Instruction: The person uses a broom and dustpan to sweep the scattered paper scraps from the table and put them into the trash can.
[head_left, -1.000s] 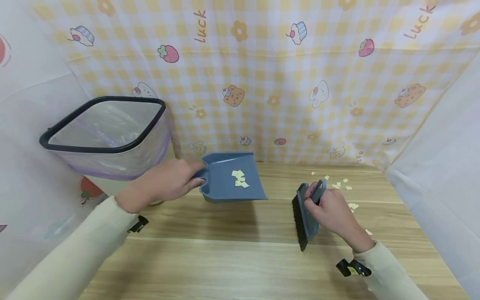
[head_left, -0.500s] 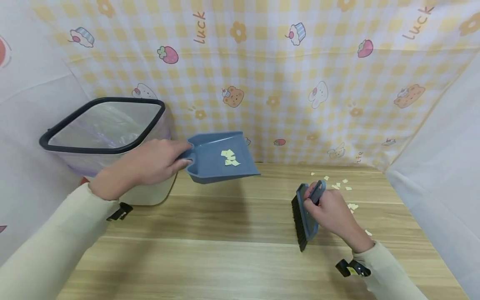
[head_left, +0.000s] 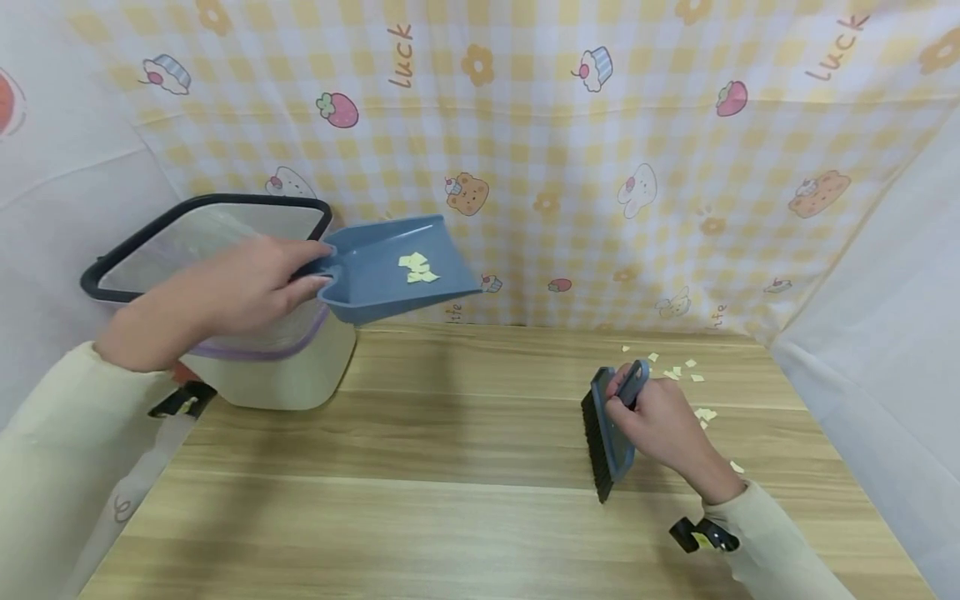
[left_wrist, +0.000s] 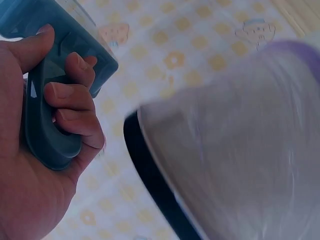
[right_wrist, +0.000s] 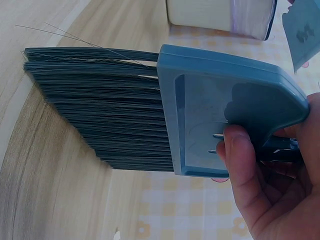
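Note:
My left hand grips the handle of a blue dustpan, raised above the table beside the trash bin's rim. A small heap of pale yellow paper scraps lies on the pan. In the left wrist view the fingers curl round the dustpan handle. On the right, my right hand holds a blue hand brush by its handle. Its dark bristles reach down to the wooden tabletop, as the right wrist view shows, with the thumb pressed on the brush's back.
A cream trash bin with a black rim and a clear bag liner stands at the left, partly hidden by the left hand. Several loose paper scraps lie on the wooden table beyond and right of the brush. A checked cloth hangs behind.
My left hand has carried the dustpan up and to the left, from over the table to the bin's side, with the scraps still on it. The right hand and brush have barely moved.

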